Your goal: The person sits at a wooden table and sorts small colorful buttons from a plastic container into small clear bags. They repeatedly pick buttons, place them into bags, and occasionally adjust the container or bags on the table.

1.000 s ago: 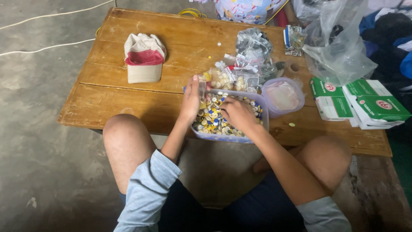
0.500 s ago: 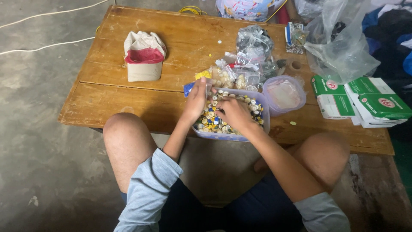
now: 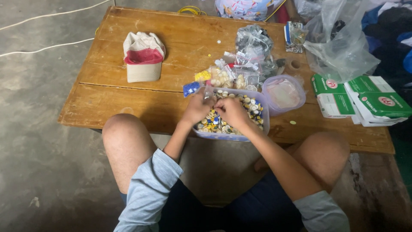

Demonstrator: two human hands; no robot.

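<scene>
Resting my left hand [image 3: 196, 109] and right hand [image 3: 231, 112] together over clear rectangular plastic tub of small coloured buttons [image 3: 257, 112] at near edge of wooden table [image 3: 128, 103]; fingers bunched narrow, pinched item indiscernible. Tub long axis runs left-right.

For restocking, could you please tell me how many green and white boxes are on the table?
3, all at the table's right end: one nearest the tub, one behind it, one in front on the right. More may lie hidden beneath.

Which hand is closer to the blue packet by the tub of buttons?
Probably the left hand. It sits at the tub's left end, just below the blue packet. The right hand is farther right, over the buttons.
</scene>
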